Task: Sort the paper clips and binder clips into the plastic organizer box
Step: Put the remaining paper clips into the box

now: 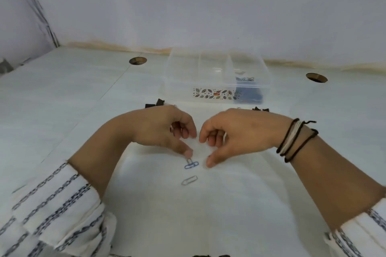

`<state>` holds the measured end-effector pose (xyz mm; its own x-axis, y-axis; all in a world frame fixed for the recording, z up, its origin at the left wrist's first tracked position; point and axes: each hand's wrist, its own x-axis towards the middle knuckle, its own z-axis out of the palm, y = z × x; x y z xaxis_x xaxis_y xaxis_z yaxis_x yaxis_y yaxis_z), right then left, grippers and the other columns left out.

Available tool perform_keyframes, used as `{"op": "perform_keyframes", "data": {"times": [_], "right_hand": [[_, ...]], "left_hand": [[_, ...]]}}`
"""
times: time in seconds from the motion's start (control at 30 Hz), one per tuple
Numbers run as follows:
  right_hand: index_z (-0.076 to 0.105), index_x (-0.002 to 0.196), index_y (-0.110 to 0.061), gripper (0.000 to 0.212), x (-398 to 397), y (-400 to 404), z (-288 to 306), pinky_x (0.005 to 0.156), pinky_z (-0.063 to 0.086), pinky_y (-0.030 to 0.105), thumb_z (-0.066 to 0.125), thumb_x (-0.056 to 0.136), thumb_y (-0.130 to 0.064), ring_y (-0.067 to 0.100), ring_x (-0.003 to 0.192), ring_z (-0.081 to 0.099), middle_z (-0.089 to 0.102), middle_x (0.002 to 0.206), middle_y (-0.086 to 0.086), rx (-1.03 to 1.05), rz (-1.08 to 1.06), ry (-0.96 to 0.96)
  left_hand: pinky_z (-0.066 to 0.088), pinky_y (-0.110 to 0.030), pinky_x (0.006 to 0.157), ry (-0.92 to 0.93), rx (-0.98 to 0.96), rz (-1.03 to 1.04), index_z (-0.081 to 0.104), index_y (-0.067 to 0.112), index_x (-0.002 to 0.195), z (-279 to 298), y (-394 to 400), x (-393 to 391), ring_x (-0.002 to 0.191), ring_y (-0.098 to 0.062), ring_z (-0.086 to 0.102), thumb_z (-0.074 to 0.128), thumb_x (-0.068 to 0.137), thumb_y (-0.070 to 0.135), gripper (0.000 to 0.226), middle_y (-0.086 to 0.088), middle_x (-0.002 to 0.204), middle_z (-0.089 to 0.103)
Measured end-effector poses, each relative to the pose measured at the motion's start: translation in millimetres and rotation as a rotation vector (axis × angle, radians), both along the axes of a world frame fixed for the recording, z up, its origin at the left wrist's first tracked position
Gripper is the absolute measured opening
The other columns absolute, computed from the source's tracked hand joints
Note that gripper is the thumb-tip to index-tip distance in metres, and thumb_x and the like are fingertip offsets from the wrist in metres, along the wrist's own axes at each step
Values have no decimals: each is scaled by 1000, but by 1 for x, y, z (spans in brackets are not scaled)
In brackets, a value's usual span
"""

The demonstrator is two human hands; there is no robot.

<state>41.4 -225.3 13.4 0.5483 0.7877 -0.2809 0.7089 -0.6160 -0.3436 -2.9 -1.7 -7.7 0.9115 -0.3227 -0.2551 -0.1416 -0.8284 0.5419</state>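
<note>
The clear plastic organizer box (217,89) stands at the back of the white table, with several paper clips (244,79) in its right compartment. Black binder clips lie left (155,103) and right (260,109) of its front. Close to me a blue paper clip (191,165) crosses a smaller one, and a silver paper clip (189,180) lies just below them. My left hand (165,129) hovers over them, fingers loosely curled, its thumb tip touching the small clip. My right hand (236,133) mirrors it, thumb and forefinger apart, holding nothing.
Two round cable holes (137,60) (316,77) pierce the tabletop on either side of the box. A white wall closes the back and left. Dark objects (211,255) peek in at the bottom edge. Thread bands wrap my right wrist (296,140).
</note>
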Motion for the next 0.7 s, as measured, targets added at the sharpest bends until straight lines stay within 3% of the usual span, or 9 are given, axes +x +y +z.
{"op": "perform_keyframes", "data": {"times": [0.2, 0.33, 0.47, 0.57, 0.7], "right_hand": [[70, 99, -29, 44, -17, 21, -16, 69, 54, 19, 81, 71, -60, 1, 76, 63, 68, 89, -11, 69, 15, -44], [72, 99, -29, 30, -23, 27, -22, 66, 51, 17, 80, 80, -50, -1, 69, 61, 66, 83, -14, 116, 10, -12], [74, 99, -28, 20, -24, 26, -20, 64, 46, 11, 76, 86, -42, 1, 71, 63, 68, 81, -13, 122, 39, 0], [73, 100, -29, 24, -17, 12, -6, 70, 48, 15, 75, 85, -47, 1, 78, 63, 69, 86, -14, 103, 31, -74], [71, 95, -29, 26, -9, -2, -2, 65, 49, 16, 79, 80, -48, -1, 74, 63, 67, 79, -15, -45, -35, -72]], "left_hand": [[55, -21, 73, -32, -97, -37, 80, 27, 94, -7, 4, -1, 77, -9, 69, 84, 84, 22, 12, 6, 89, 77], [52, -14, 67, -58, -65, -52, 81, 26, 92, -7, 7, -3, 70, -2, 66, 72, 89, 11, 18, 7, 83, 77], [52, -14, 66, -84, -39, -64, 80, 26, 91, -8, 5, -3, 74, -7, 68, 70, 89, 14, 16, 7, 84, 76], [56, -19, 72, -74, -53, -65, 79, 29, 92, -7, 7, -5, 79, -5, 69, 74, 89, 27, 6, 11, 87, 76], [57, -27, 79, -28, -33, -53, 75, 31, 92, -7, 8, -6, 86, -10, 68, 86, 79, 42, 20, 7, 94, 73]]}}
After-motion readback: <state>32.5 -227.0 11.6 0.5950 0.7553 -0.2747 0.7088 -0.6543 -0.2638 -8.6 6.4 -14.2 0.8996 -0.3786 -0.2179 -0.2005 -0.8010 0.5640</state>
